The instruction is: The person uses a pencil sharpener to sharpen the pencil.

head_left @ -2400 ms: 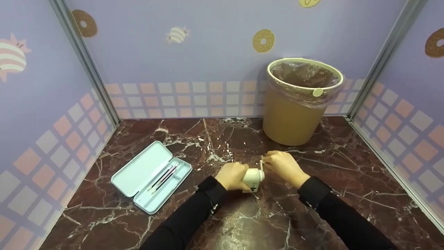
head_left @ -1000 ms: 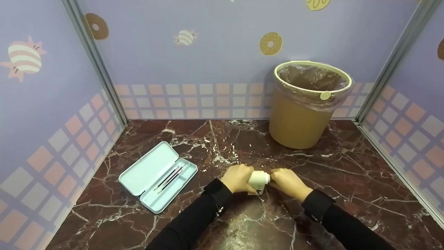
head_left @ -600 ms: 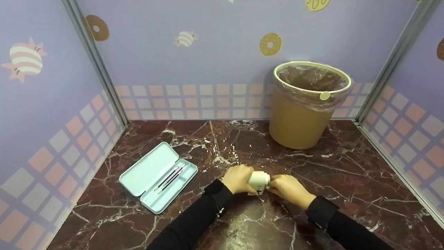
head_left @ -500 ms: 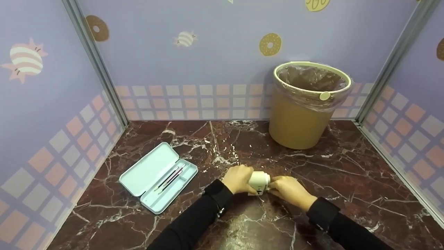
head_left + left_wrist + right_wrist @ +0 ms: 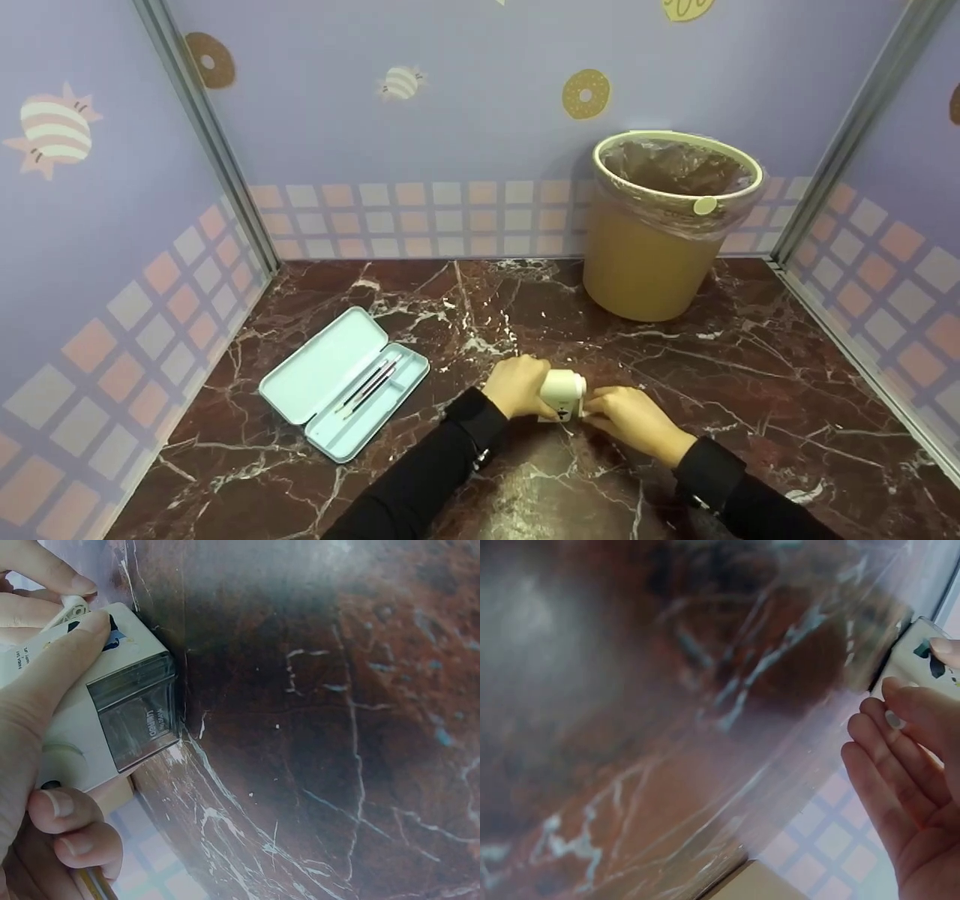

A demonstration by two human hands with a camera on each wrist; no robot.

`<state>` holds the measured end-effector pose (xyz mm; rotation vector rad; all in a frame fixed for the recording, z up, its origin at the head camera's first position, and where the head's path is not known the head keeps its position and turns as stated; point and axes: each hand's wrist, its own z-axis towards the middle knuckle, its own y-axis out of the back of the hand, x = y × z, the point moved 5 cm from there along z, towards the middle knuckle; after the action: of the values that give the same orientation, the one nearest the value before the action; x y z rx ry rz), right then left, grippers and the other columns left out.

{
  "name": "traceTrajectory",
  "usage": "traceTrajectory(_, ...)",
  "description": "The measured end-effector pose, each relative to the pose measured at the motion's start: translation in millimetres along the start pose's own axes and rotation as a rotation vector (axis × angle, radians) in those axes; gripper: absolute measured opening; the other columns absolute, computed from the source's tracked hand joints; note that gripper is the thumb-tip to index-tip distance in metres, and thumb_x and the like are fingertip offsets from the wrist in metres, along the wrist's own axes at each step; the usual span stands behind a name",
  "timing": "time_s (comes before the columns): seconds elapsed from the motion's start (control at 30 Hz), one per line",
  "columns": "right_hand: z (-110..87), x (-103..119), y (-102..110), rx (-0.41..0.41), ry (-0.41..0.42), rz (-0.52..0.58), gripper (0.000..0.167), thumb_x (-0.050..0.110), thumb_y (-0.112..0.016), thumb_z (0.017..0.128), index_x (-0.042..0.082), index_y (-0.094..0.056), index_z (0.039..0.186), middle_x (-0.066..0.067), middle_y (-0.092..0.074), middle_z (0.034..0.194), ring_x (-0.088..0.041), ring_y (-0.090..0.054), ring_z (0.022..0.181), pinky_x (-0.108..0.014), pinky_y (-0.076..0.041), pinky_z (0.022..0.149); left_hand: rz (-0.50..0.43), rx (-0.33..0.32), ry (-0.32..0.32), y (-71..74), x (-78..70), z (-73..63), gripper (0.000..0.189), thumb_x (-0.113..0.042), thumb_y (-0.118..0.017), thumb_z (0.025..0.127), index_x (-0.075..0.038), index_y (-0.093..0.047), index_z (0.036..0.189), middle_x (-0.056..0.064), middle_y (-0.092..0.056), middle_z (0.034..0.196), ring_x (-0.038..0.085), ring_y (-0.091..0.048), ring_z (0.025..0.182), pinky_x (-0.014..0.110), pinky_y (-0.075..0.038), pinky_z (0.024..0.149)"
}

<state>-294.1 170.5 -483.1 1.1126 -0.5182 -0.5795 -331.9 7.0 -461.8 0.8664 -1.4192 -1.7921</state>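
A cream hand-crank pencil sharpener (image 5: 561,388) with a dark printed figure stands on the marbled tabletop. My left hand (image 5: 517,386) grips it around the body, thumb across the printed side in the left wrist view. A clear shavings drawer (image 5: 139,716) shows at its end. Below the left fingers a thin yellow-brown stick, apparently a pencil (image 5: 96,885), sticks out; the rest of it is hidden by the hand. My right hand (image 5: 634,420) pinches the knob (image 5: 894,720) of the sharpener's crank between thumb and fingers, with the crank pointing down on the right side.
An open light-blue pencil case (image 5: 319,375) lies on the left, with several pencils (image 5: 367,390) inside. At the back right stands a tan bin (image 5: 649,262) with a clear liner. Patterned partition walls (image 5: 465,120) enclose the table at the back and sides.
My right hand has carried the crank from pointing up round to pointing down, shifting nearer to me. The left hand keeps its grip on the sharpener. The head view has shifted slightly.
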Motion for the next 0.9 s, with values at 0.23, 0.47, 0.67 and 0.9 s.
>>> traceTrajectory(0.23,-1.4,4.3,2.8,-0.015,0.016,0.008,0.007,0.013,-0.082,0.081,0.015,-0.075,0.082,0.002,-0.068,0.076,-0.013,-0.066,0.066,-0.030,-0.056,0.062,0.011,-0.006,0.012,0.7,0.5,-1.8,0.052,-0.045,-0.095,0.060,-0.013,-0.071,0.091,0.002,-0.076,0.086,0.020,-0.072,0.077,0.035,-0.059,0.066)
traceTrajectory(0.47,-1.6,7.4,10.5,-0.018,0.026,0.000,0.009,0.012,-0.082,0.081,0.016,-0.074,0.081,0.003,-0.066,0.074,-0.011,-0.063,0.064,-0.029,-0.054,0.059,0.031,-0.021,0.012,3.5,-0.7,-0.6,0.053,-0.047,-0.095,0.060,-0.012,-0.071,0.091,0.003,-0.076,0.087,0.019,-0.072,0.078,0.035,-0.060,0.066)
traceTrajectory(0.67,-3.2,12.7,17.0,0.000,0.025,-0.013,0.009,0.013,-0.082,0.082,0.015,-0.073,0.080,0.004,-0.065,0.074,-0.011,-0.062,0.063,-0.029,-0.053,0.058,0.048,-0.018,0.017,3.1,-1.9,0.0,0.052,-0.048,-0.095,0.059,-0.013,-0.072,0.089,0.002,-0.076,0.086,0.018,-0.072,0.076,0.034,-0.059,0.063)
traceTrajectory(0.9,-4.7,17.8,28.9,-0.001,0.031,0.010,0.007,0.015,-0.082,0.082,0.015,-0.076,0.084,0.004,-0.066,0.076,-0.009,-0.064,0.065,-0.028,-0.053,0.058,0.050,-0.013,0.021,2.8,-2.6,-0.2,0.052,-0.048,-0.095,0.059,-0.013,-0.071,0.088,0.001,-0.076,0.085,0.018,-0.073,0.074,0.034,-0.059,0.062)
